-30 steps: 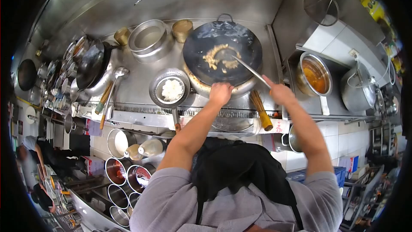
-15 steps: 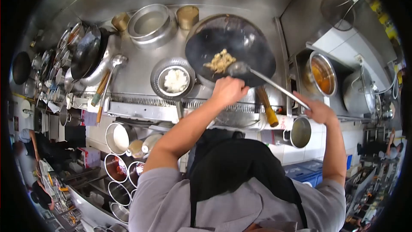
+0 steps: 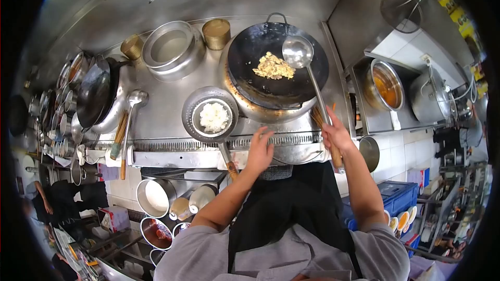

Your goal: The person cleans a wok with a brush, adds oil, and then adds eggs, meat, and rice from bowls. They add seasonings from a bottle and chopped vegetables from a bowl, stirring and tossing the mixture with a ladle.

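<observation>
My right hand (image 3: 337, 136) is around the long handle of a steel ladle (image 3: 298, 52), whose round bowl lies inside the black wok (image 3: 247, 44). A heap of cooked yellow food like scrambled egg (image 3: 273, 66) sits in the middle of the wok. My left hand (image 3: 260, 152) holds nothing, its fingers apart, in front of the stove's near edge. To its left, a perforated strainer (image 3: 190, 109) with a wooden handle carries a bowl of white rice (image 3: 213, 117). A bamboo brush (image 3: 316, 116) is partly hidden behind my right hand.
A large steel pot (image 3: 172, 67) and a ribbed tin (image 3: 216, 34) stand at the back. Another ladle (image 3: 137, 98) lies on the left beside stacked pans (image 3: 96, 93). A pot of orange liquid (image 3: 386, 89) is on the right. Blue crates (image 3: 388, 195) sit below.
My left hand has moved away from the wok's near rim towards me. The ladle's bowl has moved up and right off the food, and my right hand has shifted left. The wok looks more level.
</observation>
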{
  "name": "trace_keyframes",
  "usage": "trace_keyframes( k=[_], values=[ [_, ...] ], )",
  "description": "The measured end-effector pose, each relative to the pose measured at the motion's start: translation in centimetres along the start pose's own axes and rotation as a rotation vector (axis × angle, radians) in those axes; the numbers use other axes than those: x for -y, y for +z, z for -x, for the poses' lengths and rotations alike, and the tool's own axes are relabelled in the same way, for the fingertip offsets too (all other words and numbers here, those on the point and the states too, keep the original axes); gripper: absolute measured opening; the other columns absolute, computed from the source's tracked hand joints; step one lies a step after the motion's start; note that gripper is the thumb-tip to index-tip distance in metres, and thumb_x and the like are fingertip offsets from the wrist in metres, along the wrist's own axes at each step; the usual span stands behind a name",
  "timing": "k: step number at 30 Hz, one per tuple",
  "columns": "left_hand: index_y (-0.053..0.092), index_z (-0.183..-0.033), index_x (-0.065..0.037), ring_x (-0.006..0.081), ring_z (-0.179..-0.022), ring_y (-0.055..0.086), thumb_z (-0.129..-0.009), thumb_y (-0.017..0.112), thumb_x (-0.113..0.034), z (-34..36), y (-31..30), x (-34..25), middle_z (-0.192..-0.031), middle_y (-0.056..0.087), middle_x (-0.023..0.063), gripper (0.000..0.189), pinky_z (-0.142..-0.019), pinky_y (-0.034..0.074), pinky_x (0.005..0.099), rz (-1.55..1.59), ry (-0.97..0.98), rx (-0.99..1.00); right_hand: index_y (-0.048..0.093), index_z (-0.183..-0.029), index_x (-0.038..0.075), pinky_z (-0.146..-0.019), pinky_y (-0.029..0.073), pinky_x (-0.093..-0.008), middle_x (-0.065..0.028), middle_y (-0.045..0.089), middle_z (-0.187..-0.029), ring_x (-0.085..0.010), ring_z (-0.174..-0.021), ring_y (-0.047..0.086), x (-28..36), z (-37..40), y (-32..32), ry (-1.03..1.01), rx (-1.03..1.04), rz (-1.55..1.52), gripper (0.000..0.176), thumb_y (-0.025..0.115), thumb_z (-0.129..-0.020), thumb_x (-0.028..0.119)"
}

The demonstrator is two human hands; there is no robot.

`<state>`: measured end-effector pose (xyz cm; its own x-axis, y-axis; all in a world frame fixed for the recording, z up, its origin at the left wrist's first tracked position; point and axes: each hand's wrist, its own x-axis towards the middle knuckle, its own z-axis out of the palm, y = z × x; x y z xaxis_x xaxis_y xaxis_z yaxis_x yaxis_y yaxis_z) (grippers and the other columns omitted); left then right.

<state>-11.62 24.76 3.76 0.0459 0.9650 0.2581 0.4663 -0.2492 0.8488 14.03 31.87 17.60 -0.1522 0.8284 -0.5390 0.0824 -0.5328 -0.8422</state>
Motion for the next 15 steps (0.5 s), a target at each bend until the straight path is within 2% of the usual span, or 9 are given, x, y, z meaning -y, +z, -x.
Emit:
trace_keyframes(
  k=[3,5,6,7,8,10,12,14,15],
  values=[
    [0.056,-0.125,-0.005,0.0414,-0.130,0.042,-0.082,0.063,-0.003,-1.1,-2.2,1.8,-0.136,0.047,0.0200,0.044,-0.110,0.035,0.0452,0.006,-0.069,-0.073,0.018,-0.156,0.026,-0.042,0.036,-0.0278,-0.0024,0.047,-0.066,-0.0124,-0.045,0.041,-1.3,-4.2,-0.1,0.057,0.056,-0.009,0.069,0.048,-0.096,0.010],
    [0.055,-0.124,-0.002,0.0374,-0.117,0.053,-0.083,0.063,-0.003,-1.7,-4.1,2.4,-0.127,0.053,0.0196,0.042,-0.102,0.043,0.0427,-0.081,-0.051,-0.216,0.017,-0.157,0.026,-0.042,0.036,-0.0267,-0.0018,0.046,-0.066,-0.0114,-0.046,0.041,-0.8,-4.2,0.1,0.094,0.083,-0.035,0.070,0.048,-0.096,0.010],
    [0.055,-0.124,-0.002,0.0374,-0.117,0.053,-0.083,0.063,-0.003,-1.7,-4.6,3.5,-0.127,0.053,0.0196,0.042,-0.102,0.043,0.0427,-0.080,-0.053,-0.233,0.015,-0.157,0.024,-0.042,0.038,-0.0270,-0.0017,0.046,-0.067,-0.0114,-0.046,0.042,-0.3,-3.9,0.5,0.005,0.063,0.155,0.071,0.048,-0.096,0.008],
    [0.055,-0.125,0.000,0.0362,-0.111,0.055,-0.082,0.064,-0.005,-1.5,-4.9,5.3,-0.123,0.054,0.0211,0.044,-0.098,0.044,0.0423,-0.004,-0.266,-0.327,0.014,-0.157,0.022,-0.042,0.040,-0.0273,-0.0016,0.046,-0.067,-0.0113,-0.047,0.043,0.2,-3.6,0.8,-0.085,0.045,0.341,0.072,0.048,-0.096,0.006],
    [0.054,-0.126,0.002,0.0350,-0.104,0.057,-0.081,0.065,-0.006,-1.0,-5.1,7.2,-0.119,0.055,0.0227,0.047,-0.093,0.046,0.0419,0.072,-0.482,-0.414,0.013,-0.157,0.020,-0.043,0.039,-0.0260,-0.0016,0.046,-0.067,-0.0112,-0.047,0.043,1.1,-2.5,1.3,-0.066,0.057,0.217,0.072,0.047,-0.096,0.004],
    [0.049,-0.129,0.006,0.0301,-0.088,0.059,-0.082,0.064,-0.008,0.5,-4.8,13.4,-0.109,0.058,0.0218,0.050,-0.081,0.050,0.0390,-0.063,-0.592,-0.554,0.013,-0.157,0.020,-0.043,0.040,-0.0263,-0.0017,0.046,-0.067,-0.0114,-0.047,0.043,0.7,-2.7,0.8,-0.034,0.120,0.131,0.072,0.047,-0.096,0.004],
    [0.045,-0.131,0.005,0.0290,-0.083,0.060,-0.084,0.063,-0.008,0.1,-5.5,13.7,-0.106,0.059,0.0208,0.053,-0.074,0.052,0.0384,-0.106,-0.658,-0.591,0.014,-0.157,0.020,-0.043,0.040,-0.0271,-0.0024,0.046,-0.069,-0.0117,-0.047,0.043,0.3,-4.0,-0.1,0.047,0.196,0.027,0.072,0.047,-0.096,0.003],
    [0.034,-0.137,0.002,0.0245,-0.073,0.059,-0.085,0.062,-0.009,-0.3,-5.9,12.4,-0.096,0.059,0.0175,0.060,-0.056,0.051,0.0345,0.429,-1.014,-0.660,0.014,-0.157,0.021,-0.043,0.040,-0.0276,-0.0026,0.046,-0.069,-0.0115,-0.047,0.043,-0.2,-5.6,-0.6,0.024,0.168,0.180,0.071,0.047,-0.097,0.005],
    [0.034,-0.137,0.002,0.0245,-0.073,0.059,-0.085,0.062,-0.009,-0.8,-5.9,11.9,-0.096,0.059,0.0175,0.060,-0.056,0.051,0.0345,0.427,-1.012,-0.674,0.014,-0.157,0.022,-0.043,0.040,-0.0282,-0.0027,0.046,-0.070,-0.0113,-0.047,0.043,0.6,-6.0,-0.2,-0.001,0.137,0.339,0.070,0.048,-0.098,0.006]
  ],
)
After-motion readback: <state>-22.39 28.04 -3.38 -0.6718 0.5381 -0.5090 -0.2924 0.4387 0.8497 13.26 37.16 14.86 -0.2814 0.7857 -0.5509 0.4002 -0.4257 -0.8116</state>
